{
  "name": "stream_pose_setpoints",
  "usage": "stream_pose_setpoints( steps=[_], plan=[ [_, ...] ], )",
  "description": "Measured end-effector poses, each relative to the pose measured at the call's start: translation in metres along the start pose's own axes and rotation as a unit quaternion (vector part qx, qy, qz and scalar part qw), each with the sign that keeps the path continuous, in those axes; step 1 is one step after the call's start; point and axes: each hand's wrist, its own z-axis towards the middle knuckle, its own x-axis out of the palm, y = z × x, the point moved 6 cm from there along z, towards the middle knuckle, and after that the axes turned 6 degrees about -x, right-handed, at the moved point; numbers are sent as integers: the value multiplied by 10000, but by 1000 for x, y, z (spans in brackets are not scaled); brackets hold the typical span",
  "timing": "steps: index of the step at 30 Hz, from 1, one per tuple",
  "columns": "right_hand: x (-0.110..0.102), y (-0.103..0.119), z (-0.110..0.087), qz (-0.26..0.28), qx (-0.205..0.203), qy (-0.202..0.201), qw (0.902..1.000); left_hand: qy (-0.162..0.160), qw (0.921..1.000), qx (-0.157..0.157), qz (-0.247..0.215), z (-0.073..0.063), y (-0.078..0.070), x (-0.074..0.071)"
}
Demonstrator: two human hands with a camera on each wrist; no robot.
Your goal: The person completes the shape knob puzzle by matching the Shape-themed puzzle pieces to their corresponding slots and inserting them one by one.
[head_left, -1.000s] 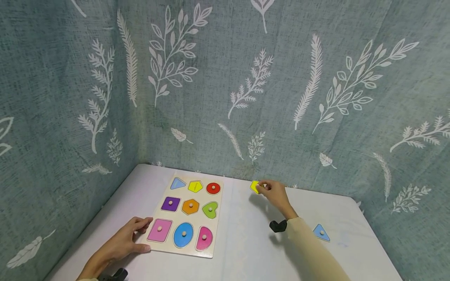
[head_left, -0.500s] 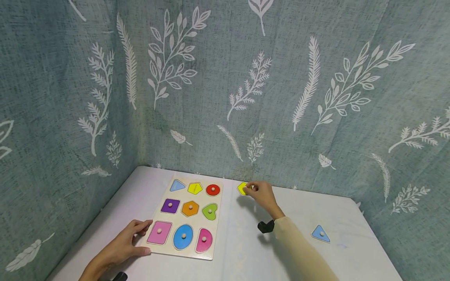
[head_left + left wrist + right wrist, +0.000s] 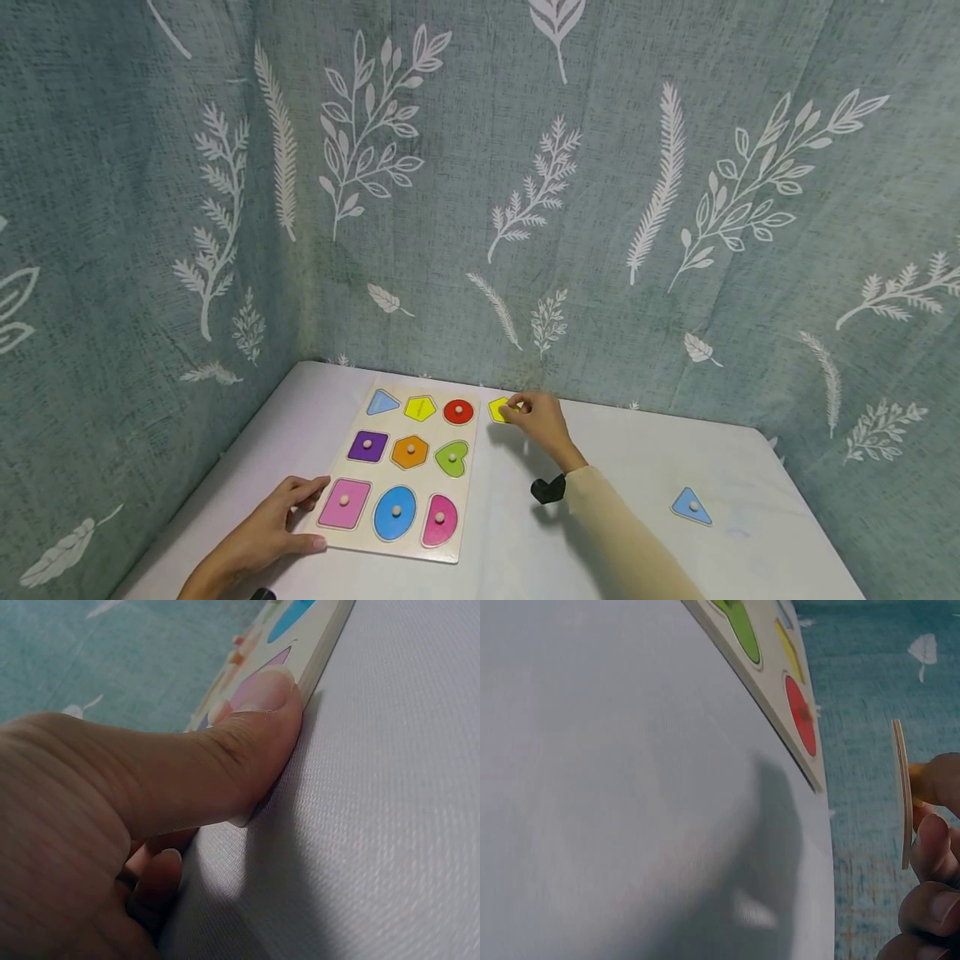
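A wooden peg puzzle board (image 3: 381, 472) lies on the left half of the table. My left hand (image 3: 273, 521) holds its near left corner, thumb (image 3: 255, 701) against the near edge and a finger at the left edge. By its knob, my right hand (image 3: 543, 421) pinches a yellow pentagon puzzle piece (image 3: 497, 409), raised above the table just right of the board. The right wrist view shows this piece edge-on (image 3: 901, 802). At the board's far side, the blue triangle (image 3: 382, 402) and yellow pentagon (image 3: 420, 408) spots have no knobs; the red circle piece (image 3: 458, 412) has one.
A blue triangle piece (image 3: 691, 506) with a knob lies on the white tabletop (image 3: 600, 433) at the right. Several knobbed pieces, such as the orange hexagon (image 3: 410, 452), sit in the board. Patterned teal cloth (image 3: 450, 208) rises behind the table and at its sides.
My right hand has carried the yellow pentagon piece leftward, from beyond the middle of the table to close beside the board. The left hand stays at the board's corner.
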Motion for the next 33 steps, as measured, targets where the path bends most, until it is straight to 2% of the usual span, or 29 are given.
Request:
stream_pose_setpoints(
  steps=[6, 13, 16, 33],
  plan=[
    [16, 7, 4, -44, 35, 23, 10000, -29, 9999, -97, 17, 0, 4, -1],
    [32, 14, 7, 8, 17, 172, 9999, 65, 9999, 89, 23, 0, 4, 1],
    [36, 18, 9, 50, -3, 181, 9998, 41, 10000, 47, 11, 0, 3, 1],
    [81, 35, 27, 35, 309, 476, 9984, -56, 10000, -29, 46, -1, 2, 1]
  ],
)
